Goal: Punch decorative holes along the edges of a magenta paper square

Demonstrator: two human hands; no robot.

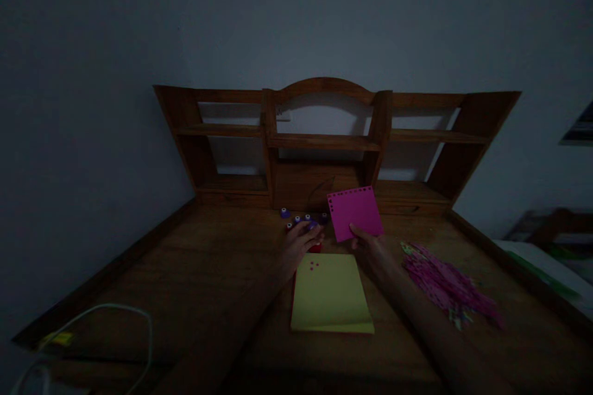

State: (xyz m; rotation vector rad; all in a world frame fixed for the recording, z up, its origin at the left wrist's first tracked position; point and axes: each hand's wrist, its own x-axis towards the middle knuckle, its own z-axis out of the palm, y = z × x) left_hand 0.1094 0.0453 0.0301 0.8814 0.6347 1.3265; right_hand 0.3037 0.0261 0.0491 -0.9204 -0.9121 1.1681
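Observation:
My right hand (365,244) pinches a bright pink sheet of paper (356,213) between thumb and fingers, holding it up off the desk. A row of small punched holes runs along the sheet's top edge, with a few more down its left side. To the left, my left hand (303,241) has its fingers curled around a purple paper punch (312,224). More small punches (284,213) with white-ringed tops stand behind and beside that hand. Below both hands lies a yellow paper pad (330,296), bearing a few tiny pink cut-outs (312,266) near its upper left.
A pile of pink patterned strips (449,284) lies to the right on the wooden desk (199,271). The wooden shelf unit (324,143) rises at the back against the wall. A pale cable (149,333) loops at front left, beside a yellow object (60,338). Lighting is dim.

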